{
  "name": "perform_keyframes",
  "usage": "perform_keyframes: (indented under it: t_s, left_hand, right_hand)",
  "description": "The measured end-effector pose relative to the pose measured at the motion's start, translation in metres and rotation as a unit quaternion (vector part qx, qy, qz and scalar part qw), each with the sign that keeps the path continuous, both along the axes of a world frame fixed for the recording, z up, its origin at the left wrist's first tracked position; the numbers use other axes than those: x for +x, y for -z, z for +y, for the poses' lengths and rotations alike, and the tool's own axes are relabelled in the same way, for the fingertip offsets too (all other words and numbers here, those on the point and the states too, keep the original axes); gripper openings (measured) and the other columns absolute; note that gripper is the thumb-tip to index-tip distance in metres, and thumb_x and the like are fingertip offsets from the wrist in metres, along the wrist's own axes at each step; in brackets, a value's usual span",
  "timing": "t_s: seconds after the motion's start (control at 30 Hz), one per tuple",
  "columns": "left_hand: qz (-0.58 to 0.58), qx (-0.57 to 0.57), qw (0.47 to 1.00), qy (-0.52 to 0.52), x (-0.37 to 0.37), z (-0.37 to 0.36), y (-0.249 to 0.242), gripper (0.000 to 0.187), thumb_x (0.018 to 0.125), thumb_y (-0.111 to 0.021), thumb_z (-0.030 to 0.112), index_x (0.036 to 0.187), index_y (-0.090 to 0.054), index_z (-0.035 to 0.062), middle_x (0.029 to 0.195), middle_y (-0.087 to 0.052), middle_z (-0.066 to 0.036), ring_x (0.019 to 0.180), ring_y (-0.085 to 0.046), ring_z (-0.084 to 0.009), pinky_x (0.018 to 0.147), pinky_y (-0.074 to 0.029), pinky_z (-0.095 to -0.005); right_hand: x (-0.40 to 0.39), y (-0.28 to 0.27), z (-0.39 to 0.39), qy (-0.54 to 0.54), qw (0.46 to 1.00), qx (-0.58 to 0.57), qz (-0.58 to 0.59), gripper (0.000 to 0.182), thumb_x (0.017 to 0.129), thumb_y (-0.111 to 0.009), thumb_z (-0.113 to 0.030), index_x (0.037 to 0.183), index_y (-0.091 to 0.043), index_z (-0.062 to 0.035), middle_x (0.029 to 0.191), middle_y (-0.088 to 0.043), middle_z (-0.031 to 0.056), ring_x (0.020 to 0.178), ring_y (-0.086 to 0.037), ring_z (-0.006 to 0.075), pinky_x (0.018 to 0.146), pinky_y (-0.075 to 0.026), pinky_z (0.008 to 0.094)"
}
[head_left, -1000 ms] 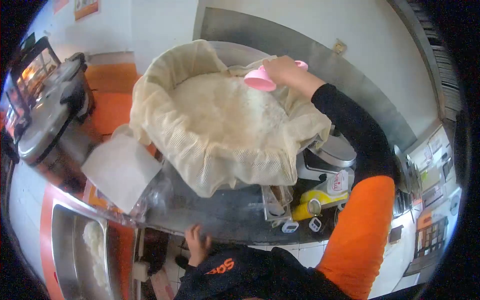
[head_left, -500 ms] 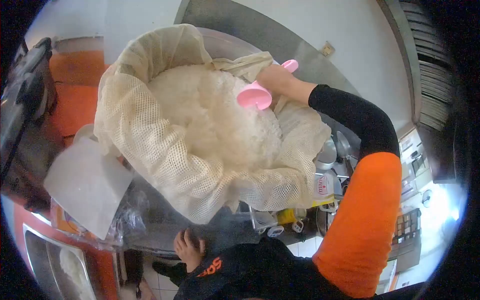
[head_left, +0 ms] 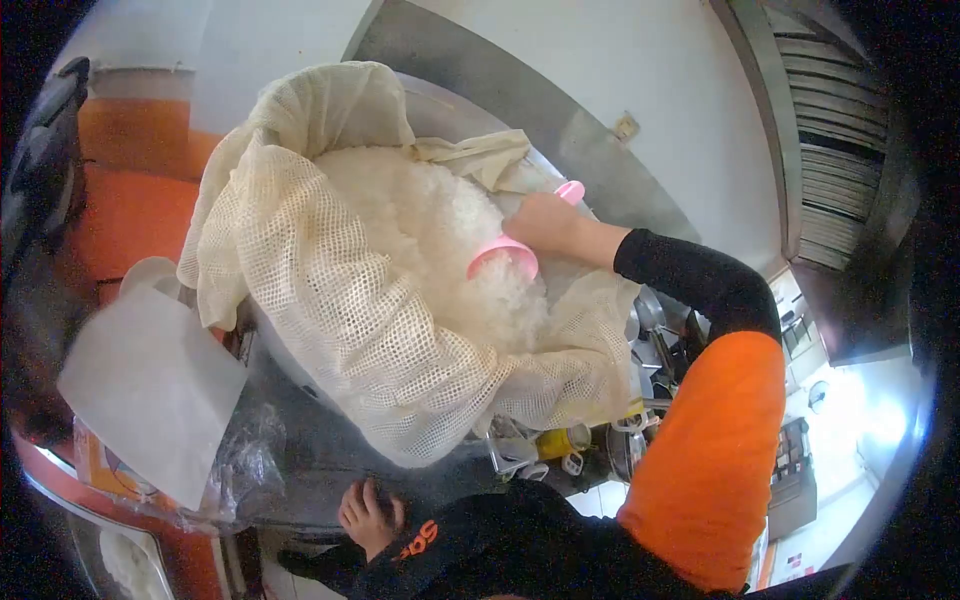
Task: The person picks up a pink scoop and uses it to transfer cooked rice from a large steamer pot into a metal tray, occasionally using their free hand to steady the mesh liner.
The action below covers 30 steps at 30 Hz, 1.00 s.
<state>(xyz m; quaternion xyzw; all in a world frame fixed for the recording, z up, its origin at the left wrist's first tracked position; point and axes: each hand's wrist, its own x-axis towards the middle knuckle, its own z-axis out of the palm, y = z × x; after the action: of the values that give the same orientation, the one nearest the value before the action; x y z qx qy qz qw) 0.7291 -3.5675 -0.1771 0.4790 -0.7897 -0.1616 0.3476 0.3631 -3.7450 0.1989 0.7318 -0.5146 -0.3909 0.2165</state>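
One pink scoop (head_left: 503,257) sits mouth-down in the cooked rice (head_left: 440,240), inside the mesh-lined pot (head_left: 330,290). Right hand (head_left: 545,222) is wrapped tight around its handle. Left hand (head_left: 366,515) lies flat, fingers spread, on the counter edge (head_left: 320,480), holding nothing. Judgement: dig shallow near the pot's middle, lift level, and keep clear of the cloth folds (head_left: 480,160) so the mesh does not snag.

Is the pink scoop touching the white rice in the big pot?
Touching. In the head view the right hand holds the pink scoop, and its open rim is sunk into the rice with no gap.
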Motion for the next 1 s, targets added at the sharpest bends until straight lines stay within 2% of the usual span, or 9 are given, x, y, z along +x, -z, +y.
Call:
perform_keyframes:
  t_s: [0.1, 0.2, 0.3, 0.5, 0.6, 0.8, 0.9, 0.97, 1.0]
  left_hand:
    - [0.018, -0.004, 1.0, -0.005, -0.001, -0.003, -0.007, 0.049, 0.072, -0.061, 0.035, 0.111, -0.053, 0.0058, 0.115, -0.052, -0.017, 0.101, -0.051, -0.0354, 0.081, -0.041, -0.048]
    - [0.011, -0.021, 0.999, -0.024, -0.001, -0.002, -0.015, 0.038, 0.072, -0.059, 0.028, 0.104, -0.055, 0.0063, 0.108, -0.053, -0.014, 0.1, -0.051, -0.0312, 0.083, -0.04, -0.0438]
    - [0.029, -0.067, 0.997, -0.024, -0.003, -0.004, -0.001, 0.039, 0.072, -0.06, 0.028, 0.104, -0.055, 0.0057, 0.108, -0.053, -0.015, 0.1, -0.05, -0.0322, 0.083, -0.039, -0.0446]
    - [0.02, -0.062, 0.997, -0.032, -0.004, 0.0, -0.002, 0.039, 0.072, -0.059, 0.027, 0.104, -0.055, 0.0054, 0.108, -0.053, -0.016, 0.1, -0.05, -0.0327, 0.083, -0.039, -0.0451]
    - [0.005, -0.058, 0.998, -0.019, -0.001, -0.003, -0.006, 0.039, 0.073, -0.059, 0.028, 0.104, -0.055, 0.0054, 0.108, -0.053, -0.016, 0.1, -0.05, -0.0333, 0.083, -0.039, -0.0453]
    - [0.004, -0.019, 1.0, -0.007, -0.001, -0.001, -0.005, 0.042, 0.068, -0.062, 0.025, 0.104, -0.054, 0.0048, 0.111, -0.051, -0.015, 0.103, -0.048, -0.0346, 0.087, -0.037, -0.0456]
    - [0.01, 0.0, 1.0, -0.024, -0.005, -0.001, -0.016, 0.043, 0.066, -0.063, 0.023, 0.104, -0.054, 0.0051, 0.112, -0.051, -0.016, 0.105, -0.047, -0.0351, 0.089, -0.037, -0.0456]
    - [-0.001, 0.013, 1.0, -0.021, -0.006, 0.0, -0.013, 0.042, 0.068, -0.062, 0.02, 0.106, -0.052, 0.0052, 0.112, -0.05, -0.016, 0.105, -0.046, -0.0355, 0.088, -0.037, -0.0454]
    - [-0.007, 0.02, 1.0, -0.022, -0.002, 0.002, -0.013, 0.041, 0.069, -0.062, 0.018, 0.107, -0.052, 0.0052, 0.112, -0.05, -0.016, 0.105, -0.046, -0.0356, 0.088, -0.037, -0.0454]
  right_hand:
    - [0.014, -0.006, 0.011, -0.043, 0.999, 0.02, 0.022, 0.008, 0.069, -0.059, -0.018, 0.069, -0.06, -0.0105, 0.063, -0.062, 0.0081, 0.062, -0.063, 0.0255, 0.05, -0.048, 0.0378]
    - [0.014, -0.003, 0.016, -0.047, 0.999, 0.018, 0.0, 0.009, 0.069, -0.058, -0.019, 0.069, -0.06, -0.0103, 0.063, -0.062, 0.0084, 0.062, -0.063, 0.0258, 0.051, -0.048, 0.0376]
    - [0.019, 0.0, 0.025, -0.008, 1.0, 0.017, -0.005, 0.009, 0.069, -0.059, -0.02, 0.07, -0.06, -0.0103, 0.063, -0.062, 0.0088, 0.063, -0.063, 0.0264, 0.054, -0.049, 0.0378]
    - [0.032, -0.008, 0.031, -0.017, 0.997, 0.074, 0.005, 0.009, 0.067, -0.061, -0.02, 0.071, -0.061, -0.0111, 0.064, -0.062, 0.0096, 0.065, -0.064, 0.0274, 0.056, -0.049, 0.0388]
    - [0.031, -0.012, 0.034, -0.008, 0.995, 0.095, -0.036, 0.015, 0.065, -0.064, -0.023, 0.073, -0.062, -0.0102, 0.066, -0.063, 0.0111, 0.067, -0.063, 0.0296, 0.058, -0.049, 0.0412]
    - [0.008, -0.022, 0.04, 0.142, 0.98, 0.089, -0.107, 0.027, 0.061, -0.068, -0.028, 0.081, -0.064, -0.0091, 0.072, -0.063, 0.0151, 0.07, -0.062, 0.0341, 0.061, -0.048, 0.0453]
    - [0.036, -0.059, 0.052, 0.193, 0.927, 0.126, -0.296, 0.031, 0.061, -0.07, -0.026, 0.086, -0.064, -0.0096, 0.076, -0.064, 0.0167, 0.074, -0.062, 0.035, 0.061, -0.046, 0.0462]
    - [0.02, -0.052, 0.043, 0.181, 0.836, 0.161, -0.492, 0.03, 0.069, -0.07, -0.022, 0.096, -0.061, -0.0103, 0.064, -0.058, 0.0082, 0.059, -0.058, 0.0225, 0.05, -0.042, 0.0359]
    - [0.019, -0.053, 0.038, 0.286, 0.804, 0.15, -0.499, 0.029, 0.072, -0.069, -0.02, 0.097, -0.06, -0.0099, 0.06, -0.054, 0.0046, 0.054, -0.054, 0.0182, 0.047, -0.04, 0.0325]
